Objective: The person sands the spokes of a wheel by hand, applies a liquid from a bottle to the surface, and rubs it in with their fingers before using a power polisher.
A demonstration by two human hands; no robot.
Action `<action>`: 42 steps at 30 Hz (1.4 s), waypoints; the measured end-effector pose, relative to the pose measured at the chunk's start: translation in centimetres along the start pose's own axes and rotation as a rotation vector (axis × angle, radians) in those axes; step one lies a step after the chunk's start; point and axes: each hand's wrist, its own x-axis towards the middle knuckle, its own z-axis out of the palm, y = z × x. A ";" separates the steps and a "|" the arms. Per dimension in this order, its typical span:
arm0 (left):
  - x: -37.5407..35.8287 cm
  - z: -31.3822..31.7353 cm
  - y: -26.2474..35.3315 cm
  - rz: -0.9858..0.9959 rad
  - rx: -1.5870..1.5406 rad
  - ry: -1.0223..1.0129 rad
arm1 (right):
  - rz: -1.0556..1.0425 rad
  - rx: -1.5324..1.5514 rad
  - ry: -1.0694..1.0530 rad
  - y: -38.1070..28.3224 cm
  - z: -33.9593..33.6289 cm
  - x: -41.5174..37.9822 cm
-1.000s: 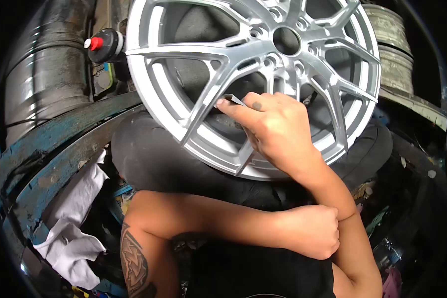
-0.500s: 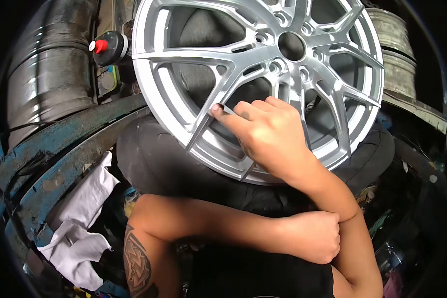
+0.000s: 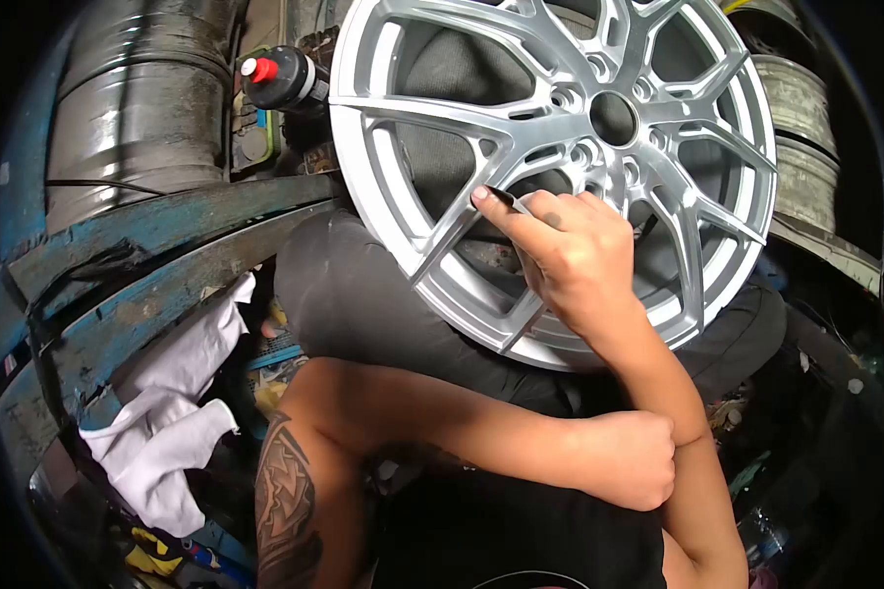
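Note:
A silver alloy wheel rim (image 3: 550, 128) rests face up, tilted across my lap over the dark trousers (image 3: 349, 285). My right hand (image 3: 584, 245) lies over the lower spokes, its index fingertip pressed on one spoke and the other fingers curled under. A thin dark edge shows beside that fingertip; I cannot make out what it is. My left hand (image 3: 629, 459) crosses in front of my body, closed around my right forearm (image 3: 692, 456) near the elbow.
On the left stand a dark metal drum (image 3: 138, 118), a black bottle with a red cap (image 3: 285, 79) and worn blue metal bars (image 3: 167, 221). A white cloth (image 3: 172, 422) hangs below them. Dusty stacked wheels (image 3: 801, 128) stand at the right.
The view has shifted, so the rim appears farther right and slightly lower. My right fingertip has slid a little along the spoke toward the hub. My left hand keeps its hold.

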 end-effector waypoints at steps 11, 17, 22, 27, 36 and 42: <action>0.7 -3.9 -1.3 0.018 0.235 0.120 | 0.258 0.168 0.073 4.9 -7.2 -3.0; 1.0 -9.9 -6.2 -0.348 0.415 0.213 | 0.183 0.183 0.207 10.9 -10.6 -3.3; -1.7 -9.5 -5.3 -0.886 0.685 -0.158 | 0.289 0.206 0.402 14.7 -7.9 -3.3; -5.4 -4.9 -6.7 -1.319 0.883 0.050 | 0.090 0.303 0.338 10.4 -8.9 -3.5; -5.2 -3.4 -2.8 -1.339 0.478 0.239 | -0.004 0.409 0.156 6.4 -7.6 -6.0; -6.1 -3.0 0.8 -0.983 -0.117 1.005 | 0.044 0.903 -0.188 3.4 -8.4 -8.2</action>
